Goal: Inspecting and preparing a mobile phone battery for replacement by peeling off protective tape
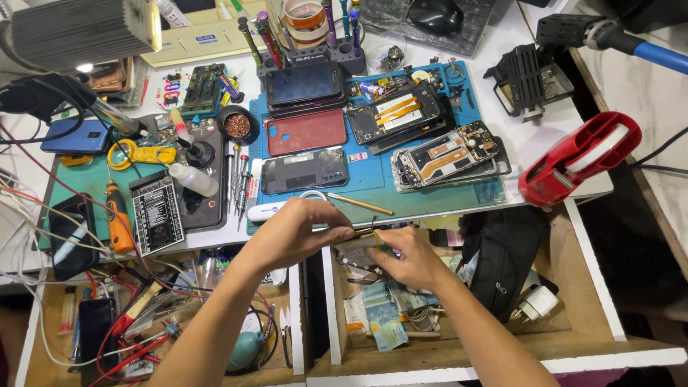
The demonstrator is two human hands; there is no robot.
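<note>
Nearest, an open drawer (573, 351) full of banknotes (383, 315) and a black pouch (502, 265) lies under both forearms, leaving little room below the hands and the table edge (459, 210) just beyond them. The left hand (297, 233) and right hand (405, 254) meet over the drawer, fingers pinched shut on a small flat part (358, 247) with a yellow strip, held between them just short of the edge. Farther off, opened phones (444, 154) crowd the blue mat (373, 179), a red tape dispenser (577, 158) at its right.
</note>
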